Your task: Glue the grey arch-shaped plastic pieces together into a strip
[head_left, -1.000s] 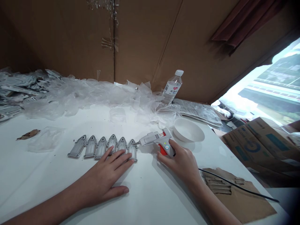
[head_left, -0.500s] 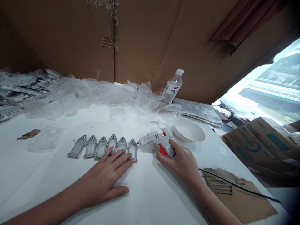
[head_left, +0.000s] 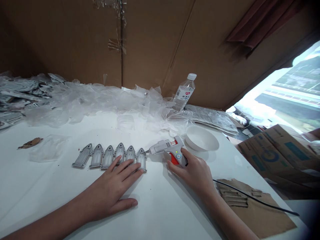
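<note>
Several grey arched, window-shaped pieces (head_left: 96,156) lie in a row on the white table (head_left: 50,193). Fingers spread, my left hand (head_left: 120,185) rests over the right-hand pieces, its fingertips touching their lower parts. My right hand (head_left: 192,170) is wrapped round the handle of a white and red hot glue gun (head_left: 163,146). The gun's metal nozzle points left and meets the upper right edge of the rightmost piece (head_left: 141,160). A small green light glows on the gun's body. Whether any glue is coming out is too small to tell.
A white bowl (head_left: 202,138) stands behind the glue gun. Crumpled clear plastic bags (head_left: 100,100) line the back, with a water bottle (head_left: 184,93) among them. At right lie a torn cardboard piece (head_left: 257,213) and a black cord (head_left: 250,195). A flat plastic bag (head_left: 50,148) lies left.
The glue gun's rear and my right hand have shifted very slightly to the right. The nozzle stays at the rightmost piece, and my left hand has not moved.
</note>
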`<state>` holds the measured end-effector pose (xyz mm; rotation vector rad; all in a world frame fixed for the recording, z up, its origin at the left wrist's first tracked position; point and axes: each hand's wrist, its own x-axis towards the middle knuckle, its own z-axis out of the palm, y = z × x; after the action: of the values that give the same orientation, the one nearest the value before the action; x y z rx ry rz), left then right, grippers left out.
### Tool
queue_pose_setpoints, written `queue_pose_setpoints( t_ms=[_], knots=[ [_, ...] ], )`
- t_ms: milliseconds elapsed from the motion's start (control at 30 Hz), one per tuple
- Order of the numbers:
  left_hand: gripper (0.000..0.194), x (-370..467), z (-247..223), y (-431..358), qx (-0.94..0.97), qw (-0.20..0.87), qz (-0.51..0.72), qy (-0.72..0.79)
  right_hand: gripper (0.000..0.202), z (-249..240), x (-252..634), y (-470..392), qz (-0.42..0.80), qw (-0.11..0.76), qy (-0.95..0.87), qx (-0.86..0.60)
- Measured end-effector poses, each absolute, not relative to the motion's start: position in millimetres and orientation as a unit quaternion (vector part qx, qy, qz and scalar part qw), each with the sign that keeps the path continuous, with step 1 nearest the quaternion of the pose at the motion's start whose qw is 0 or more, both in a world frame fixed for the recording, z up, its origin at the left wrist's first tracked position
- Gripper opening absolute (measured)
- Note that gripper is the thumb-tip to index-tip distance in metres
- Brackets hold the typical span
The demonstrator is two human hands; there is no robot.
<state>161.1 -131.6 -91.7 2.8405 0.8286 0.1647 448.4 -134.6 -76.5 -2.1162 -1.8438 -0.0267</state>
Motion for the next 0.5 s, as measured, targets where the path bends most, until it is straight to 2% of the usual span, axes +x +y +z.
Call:
queue_pose_setpoints(
  t_ms=[500],
  knots=[
    [0.065, 160.2, -93.8, -132.7, 0.954, 0.083, 0.083, 0.277, 0.038, -74.8, 451.5, -135.7, -0.047, 0.172, -0.662, -0.728]
  ],
)
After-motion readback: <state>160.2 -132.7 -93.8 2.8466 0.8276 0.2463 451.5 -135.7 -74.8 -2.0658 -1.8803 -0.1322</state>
